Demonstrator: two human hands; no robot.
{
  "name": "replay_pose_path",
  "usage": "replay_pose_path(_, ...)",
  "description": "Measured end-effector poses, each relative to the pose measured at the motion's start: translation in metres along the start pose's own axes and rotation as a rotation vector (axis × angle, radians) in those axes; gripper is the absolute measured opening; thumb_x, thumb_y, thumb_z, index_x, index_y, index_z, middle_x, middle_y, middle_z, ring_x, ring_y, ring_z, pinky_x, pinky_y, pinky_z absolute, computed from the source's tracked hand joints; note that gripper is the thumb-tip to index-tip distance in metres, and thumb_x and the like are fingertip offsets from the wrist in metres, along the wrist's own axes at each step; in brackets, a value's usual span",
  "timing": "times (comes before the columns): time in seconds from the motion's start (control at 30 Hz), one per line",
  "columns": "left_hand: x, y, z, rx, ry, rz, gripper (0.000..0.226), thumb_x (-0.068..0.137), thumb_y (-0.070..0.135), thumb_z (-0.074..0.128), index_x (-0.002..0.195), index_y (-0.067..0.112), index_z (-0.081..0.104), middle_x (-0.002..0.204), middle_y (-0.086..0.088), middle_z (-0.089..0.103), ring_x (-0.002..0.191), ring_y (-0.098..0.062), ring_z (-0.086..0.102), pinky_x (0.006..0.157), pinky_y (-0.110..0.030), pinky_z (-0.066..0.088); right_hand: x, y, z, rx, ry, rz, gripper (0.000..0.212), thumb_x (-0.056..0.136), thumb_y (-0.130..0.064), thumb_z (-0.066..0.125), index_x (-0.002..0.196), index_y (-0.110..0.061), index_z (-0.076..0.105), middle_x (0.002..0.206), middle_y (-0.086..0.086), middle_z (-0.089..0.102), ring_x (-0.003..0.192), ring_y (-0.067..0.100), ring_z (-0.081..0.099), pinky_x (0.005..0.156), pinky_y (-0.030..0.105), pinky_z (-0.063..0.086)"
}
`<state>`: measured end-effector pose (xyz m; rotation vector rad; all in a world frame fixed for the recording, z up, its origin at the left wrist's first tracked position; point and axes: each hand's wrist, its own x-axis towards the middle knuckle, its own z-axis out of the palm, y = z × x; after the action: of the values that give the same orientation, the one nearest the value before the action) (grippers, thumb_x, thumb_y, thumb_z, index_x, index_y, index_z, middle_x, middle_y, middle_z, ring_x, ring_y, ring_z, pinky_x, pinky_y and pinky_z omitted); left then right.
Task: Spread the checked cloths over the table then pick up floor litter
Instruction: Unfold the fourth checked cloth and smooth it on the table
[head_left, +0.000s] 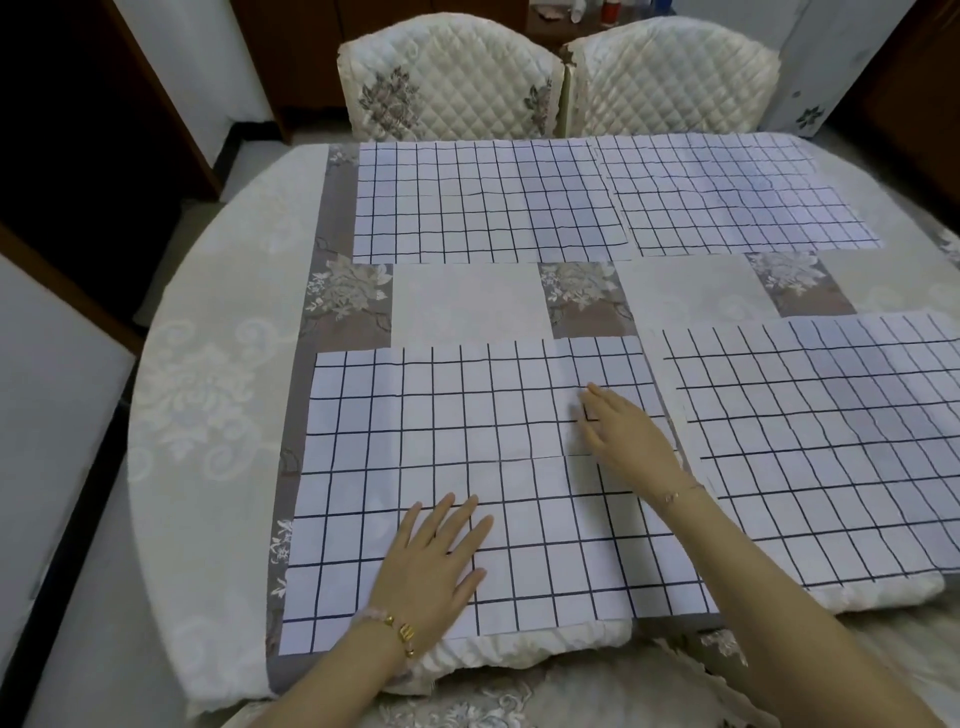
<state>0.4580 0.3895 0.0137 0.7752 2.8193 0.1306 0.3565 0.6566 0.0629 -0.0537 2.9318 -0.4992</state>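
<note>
Several white cloths with a dark checked grid lie flat on the table (208, 395). One cloth (467, 202) is at the far left, one (727, 192) at the far right, one (831, 452) at the near right. My two hands rest on the near-left cloth (395, 447). My left hand (436, 556) lies flat on its near part, fingers spread. My right hand (623, 436) lies flat near its right edge, fingers pointing away. Neither hand holds anything. No floor litter is visible.
The table carries a cream and grey floral cover (467, 306). Two quilted cream chairs (447, 78) (670, 78) stand at the far side. A dark wooden cabinet (311, 52) is behind them. Pale floor (67, 519) shows at the left.
</note>
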Motion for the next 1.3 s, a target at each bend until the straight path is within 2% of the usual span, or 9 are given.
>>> replay_pose_path(0.2, 0.017, -0.01, -0.008, 0.001, 0.108, 0.027, 0.045, 0.085, 0.046, 0.039, 0.121, 0.029, 0.06, 0.126, 0.005, 0.062, 0.109, -0.018, 0.061, 0.092, -0.035, 0.029, -0.093, -0.03, 0.027, -0.122, 0.049, -0.125, 0.039, 0.082, -0.024, 0.058, 0.121, -0.017, 0.062, 0.122, 0.002, 0.066, 0.108, 0.02, 0.065, 0.088, 0.036, 0.054)
replay_pose_path(0.37, 0.029, -0.049, -0.024, 0.015, 0.054, -0.092, 0.05, 0.086, 0.048, 0.032, 0.124, 0.03, 0.058, 0.13, 0.006, 0.06, 0.114, -0.02, 0.06, 0.093, -0.039, 0.049, -0.123, -0.028, 0.046, -0.221, -0.093, -0.073, 0.05, 0.079, -0.039, 0.039, 0.123, -0.025, 0.058, 0.128, -0.004, 0.063, 0.113, 0.016, 0.063, 0.081, 0.036, 0.056)
replay_pose_path(0.5, 0.027, -0.095, -0.03, 0.011, -0.007, -0.225, 0.073, 0.083, 0.064, 0.005, 0.146, 0.034, 0.026, 0.155, 0.009, 0.023, 0.143, -0.019, 0.026, 0.114, -0.042, 0.024, -0.124, -0.028, 0.045, -0.233, -0.098, -0.066, 0.048, 0.087, -0.037, 0.031, 0.127, -0.025, 0.055, 0.131, -0.004, 0.06, 0.116, 0.017, 0.061, 0.084, 0.037, 0.055)
replay_pose_path(0.6, 0.022, -0.107, -0.027, 0.009, 0.007, -0.23, 0.093, 0.071, 0.074, -0.022, 0.148, 0.034, 0.009, 0.157, 0.011, 0.005, 0.147, -0.017, 0.011, 0.117, -0.039, 0.009, -0.125, -0.029, 0.047, -0.227, -0.11, -0.038, 0.053, 0.098, -0.037, 0.01, 0.131, -0.025, 0.048, 0.134, -0.004, 0.057, 0.119, 0.016, 0.059, 0.086, 0.038, 0.053)
replay_pose_path(0.83, 0.023, -0.103, -0.03, -0.043, -0.008, -0.266, 0.11, 0.054, 0.076, -0.035, 0.148, 0.036, 0.004, 0.158, 0.012, -0.001, 0.147, -0.014, 0.001, 0.118, -0.038, 0.002, -0.127, -0.032, 0.043, -0.208, -0.169, 0.005, 0.052, 0.082, -0.041, 0.036, 0.13, -0.027, 0.048, 0.133, -0.007, 0.058, 0.118, 0.014, 0.06, 0.087, 0.035, 0.052)
replay_pose_path(0.93, 0.024, -0.103, -0.033, -0.04, -0.051, -0.262, 0.104, 0.059, 0.08, -0.026, 0.148, 0.036, 0.004, 0.159, 0.011, -0.001, 0.147, -0.014, 0.002, 0.118, -0.039, 0.004, -0.126, -0.031, 0.047, -0.21, -0.133, -0.016, 0.056, 0.086, -0.042, 0.029, 0.138, -0.027, 0.042, 0.145, -0.008, 0.042, 0.13, 0.017, 0.049, 0.1, 0.038, 0.04)
replay_pose_path(1.03, 0.027, -0.102, -0.042, -0.023, -0.131, -0.262, 0.084, 0.074, 0.07, -0.004, 0.149, 0.033, 0.004, 0.159, 0.009, -0.004, 0.147, -0.015, 0.001, 0.119, -0.04, 0.006, -0.124, -0.035, 0.039, -0.144, -0.179, -0.037, 0.052, 0.097, -0.039, 0.025, 0.148, -0.029, 0.022, 0.156, -0.013, 0.012, 0.146, 0.014, 0.015, 0.116, 0.033, 0.017)
replay_pose_path(1.13, 0.031, -0.102, -0.062, -0.041, -0.202, -0.235, 0.063, 0.094, 0.052, 0.027, 0.15, 0.028, 0.012, 0.16, 0.004, 0.003, 0.146, -0.018, 0.008, 0.118, -0.042, 0.015, -0.129, -0.047, 0.027, -0.033, -0.156, 0.013, 0.05, 0.099, -0.033, 0.036, 0.147, -0.027, 0.025, 0.154, -0.008, 0.027, 0.142, 0.011, 0.024, 0.114, 0.026, 0.023)
replay_pose_path(1.3, 0.001, -0.091, -0.092, -0.239, -0.059, -0.221, 0.051, 0.097, 0.036, 0.037, 0.145, 0.023, 0.029, 0.151, 0.001, 0.034, 0.136, -0.018, 0.036, 0.106, -0.035, 0.037, -0.158, -0.073, 0.006, 0.119, -0.107, 0.145, 0.042, 0.097, -0.033, 0.041, 0.139, -0.027, 0.041, 0.137, -0.008, 0.052, 0.124, 0.009, 0.049, 0.101, 0.024, 0.039)
